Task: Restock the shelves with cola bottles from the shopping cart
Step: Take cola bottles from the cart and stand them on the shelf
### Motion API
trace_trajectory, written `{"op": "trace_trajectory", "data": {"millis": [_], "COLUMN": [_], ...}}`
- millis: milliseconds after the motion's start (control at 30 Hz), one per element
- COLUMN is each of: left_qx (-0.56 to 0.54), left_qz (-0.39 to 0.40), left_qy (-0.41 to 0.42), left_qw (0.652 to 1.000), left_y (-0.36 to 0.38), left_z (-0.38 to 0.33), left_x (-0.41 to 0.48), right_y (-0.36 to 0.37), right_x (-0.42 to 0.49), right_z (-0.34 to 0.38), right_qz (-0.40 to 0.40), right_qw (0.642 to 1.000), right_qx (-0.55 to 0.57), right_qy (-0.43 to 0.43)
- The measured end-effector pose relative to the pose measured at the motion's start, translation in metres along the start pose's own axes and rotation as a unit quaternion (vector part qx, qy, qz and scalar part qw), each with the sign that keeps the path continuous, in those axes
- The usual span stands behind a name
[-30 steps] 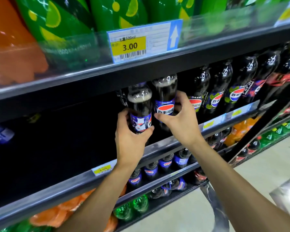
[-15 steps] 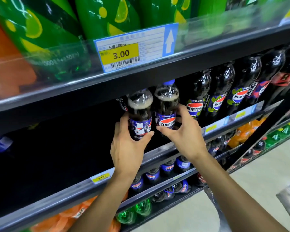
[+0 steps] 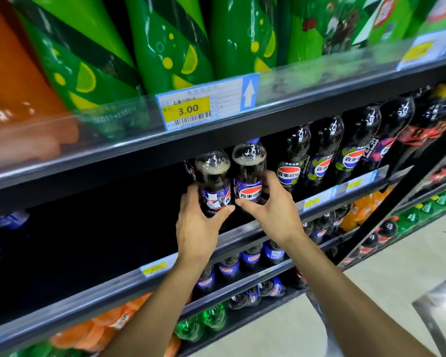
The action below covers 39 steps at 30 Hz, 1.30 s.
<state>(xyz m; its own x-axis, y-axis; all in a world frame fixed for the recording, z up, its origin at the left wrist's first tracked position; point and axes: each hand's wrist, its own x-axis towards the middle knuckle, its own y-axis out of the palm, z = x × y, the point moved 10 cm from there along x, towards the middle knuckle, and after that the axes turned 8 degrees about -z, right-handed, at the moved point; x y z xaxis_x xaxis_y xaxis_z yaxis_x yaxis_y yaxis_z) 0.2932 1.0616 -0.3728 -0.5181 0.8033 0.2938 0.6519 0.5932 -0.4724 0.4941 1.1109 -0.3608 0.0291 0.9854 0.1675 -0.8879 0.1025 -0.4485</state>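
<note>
**Item 1: left bottle** point(image 3: 213, 181). Cola, dark, with a foam ring at the shoulder and a purple label. It is upright at the front edge of the shelf point(image 3: 101, 292) and touches item 2. The left hand point(image 3: 198, 228) grips it, thumb across the lower front of the label and fingers point(image 3: 191, 191) wrapped round the far side. The hand hides the base, so whether it rests on the shelf cannot be told.

**Item 2: right bottle** point(image 3: 249, 173). Same type, its blue cap just under the shelf above. It is between item 1 and the cola row point(image 3: 322, 155), close to both. The right hand point(image 3: 271, 210) grips it, thumb at the front below the label and fingers curled round the right flank.

**Handling, judged.**
- Both bottles look full, so each is likely fairly heavy for one hand.
- Sealed and pressurised, the walls should be stiff and unlikely to dent.
- The plastic and label film look smooth and could slip.
- The foam suggests shaking, so set them down gently and do not drop them.
- The best hold is mid-body at the label band, as taken here.
- The necks sit close under the upper shelf, which leaves little room to lift.

**Surroundings.**
- Price tag point(image 3: 191, 109), marked 3.00, on the upper shelf rail.
- Green bottles point(image 3: 165, 47) and orange bottles point(image 3: 16, 86) above it.
- Cart point(image 3: 438, 302): a metal edge at lower right, judged to be it, with its contents out of sight.
</note>
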Motion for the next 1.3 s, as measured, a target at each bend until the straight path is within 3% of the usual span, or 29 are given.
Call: {"op": "trace_trajectory", "data": {"millis": [67, 133, 200, 300, 400, 533, 667, 1033, 1300], "left_qx": [0.111, 0.255, 0.322, 0.369, 0.404, 0.401, 0.395, 0.401, 0.410], "left_qz": [0.041, 0.099, 0.140, 0.207, 0.277, 0.317, 0.352, 0.342, 0.344], "left_qy": [0.015, 0.025, 0.047, 0.121, 0.163, 0.175, 0.180, 0.217, 0.253], "left_qw": [0.993, 0.962, 0.935, 0.898, 0.857, 0.841, 0.829, 0.822, 0.806], "left_y": [-0.004, -0.016, -0.038, -0.067, -0.091, -0.124, -0.159, -0.326, -0.399], "left_z": [-0.006, -0.011, -0.022, -0.046, -0.069, -0.098, -0.111, -0.107, -0.138], "left_x": [0.000, -0.003, -0.009, -0.030, -0.053, -0.081, -0.117, -0.192, -0.239], "right_y": [-0.002, -0.012, -0.026, -0.033, -0.022, -0.020, -0.018, -0.054, -0.061], "right_x": [-0.002, -0.009, -0.023, -0.052, -0.094, -0.145, -0.204, -0.338, -0.429], "right_z": [0.004, 0.013, 0.029, 0.061, 0.090, 0.137, 0.165, 0.263, 0.324], "right_qz": [0.018, 0.029, 0.045, 0.117, 0.228, 0.248, 0.267, 0.194, 0.163], "right_qw": [0.998, 0.992, 0.983, 0.958, 0.898, 0.842, 0.796, 0.814, 0.824], "right_qx": [-0.052, -0.116, -0.166, -0.259, -0.375, -0.471, -0.533, -0.546, -0.541], "right_qy": [0.025, 0.045, 0.061, 0.027, -0.020, -0.093, -0.103, -0.032, -0.041]}}
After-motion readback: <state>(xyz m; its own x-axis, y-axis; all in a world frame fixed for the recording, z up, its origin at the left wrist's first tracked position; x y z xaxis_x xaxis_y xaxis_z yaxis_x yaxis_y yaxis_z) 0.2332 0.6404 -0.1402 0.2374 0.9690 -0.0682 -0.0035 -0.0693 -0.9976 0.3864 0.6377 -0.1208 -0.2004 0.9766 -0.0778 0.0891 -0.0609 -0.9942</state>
